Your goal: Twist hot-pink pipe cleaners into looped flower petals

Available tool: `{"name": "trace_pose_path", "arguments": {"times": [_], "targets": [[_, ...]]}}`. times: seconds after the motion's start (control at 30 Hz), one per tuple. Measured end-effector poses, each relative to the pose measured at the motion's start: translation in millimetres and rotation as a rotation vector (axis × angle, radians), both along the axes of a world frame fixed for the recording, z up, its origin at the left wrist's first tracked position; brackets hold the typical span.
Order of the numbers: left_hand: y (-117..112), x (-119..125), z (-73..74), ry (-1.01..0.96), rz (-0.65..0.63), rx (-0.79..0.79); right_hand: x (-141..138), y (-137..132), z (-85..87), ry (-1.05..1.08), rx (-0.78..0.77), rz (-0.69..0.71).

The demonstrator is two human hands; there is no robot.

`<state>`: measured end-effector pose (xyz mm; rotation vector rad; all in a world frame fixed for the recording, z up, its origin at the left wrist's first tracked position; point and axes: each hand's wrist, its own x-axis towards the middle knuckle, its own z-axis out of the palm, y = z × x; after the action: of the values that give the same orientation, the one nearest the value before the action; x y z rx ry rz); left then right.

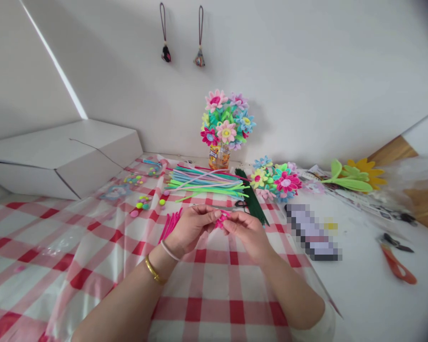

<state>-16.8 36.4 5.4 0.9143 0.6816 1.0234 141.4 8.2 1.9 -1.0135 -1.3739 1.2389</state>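
Left hand [190,229] and right hand [248,233] above the checked cloth [214,290] — the fingers [210,218] of both pinching a small, fuzzy pink piece [220,221] between them. Pink stems [170,225] lie beside the left hand; multicoloured stems [207,183] lie beyond — flowers [226,131] stand behind in a printed container [219,157].

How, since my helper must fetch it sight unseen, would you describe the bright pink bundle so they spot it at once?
On the red-and-white checked tablecloth, find the big multicoloured pile of fuzzy stems. Nearer the viewer, beside the left hand, lies a partly hidden bundle; unlike that mixed pile, it is bright pink throughout.
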Motion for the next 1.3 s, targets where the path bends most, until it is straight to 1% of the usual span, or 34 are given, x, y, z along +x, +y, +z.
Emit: {"name": "trace_pose_path", "arguments": {"times": [0.17,0.3,0.47,0.57,0.67,0.77,0.87,0.97,1.1,1.17,1.23,1.3], "targets": [[0,2,-1.1,0.000,-0.008,0.020,0,1,-1.4,0.002,0.015,-0.016],[1,2,-3.3,-0.002,0.003,0.008,-1,1,-1.9,-0.020,0.006,0.011],[0,2,-1.1,-0.012,-0.028,0.016,0,1,-0.4,-0.055,0.033,-0.078],[-2,2,1.2,-0.015,-0.033,0.012,1,1,-0.8,-0.068,0.057,-0.093],[-2,2,1.9,0.040,-0.024,0.020,1,0,-1.9,-0.096,0.087,-0.116],[-1,-1,0.7,0.133,-0.034,0.052,2,-1,-2.3,-0.188,0.138,-0.179],[1,-5,0.3,0.215,-0.082,0.091,3,0,-2.4,-0.252,0.188,-0.210],[1,-6,1.5,0.275,-0.155,0.123,4,1,-2.7,-0.265,0.210,-0.209],[0,-6,3.7,0.319,-0.151,0.153,4,1,-3.3,-0.268,0.214,-0.204],[0,-7,5.1,0.338,-0.171,0.144,5,0,-3.1,-0.262,0.228,-0.198],[0,-11,7.5,0.352,-0.220,0.128,5,-1,-2.1,-0.270,0.259,-0.163],[0,-15,10.6,0.369,-0.297,0.116,7,-1,-0.6,-0.305,0.314,-0.078]]}}
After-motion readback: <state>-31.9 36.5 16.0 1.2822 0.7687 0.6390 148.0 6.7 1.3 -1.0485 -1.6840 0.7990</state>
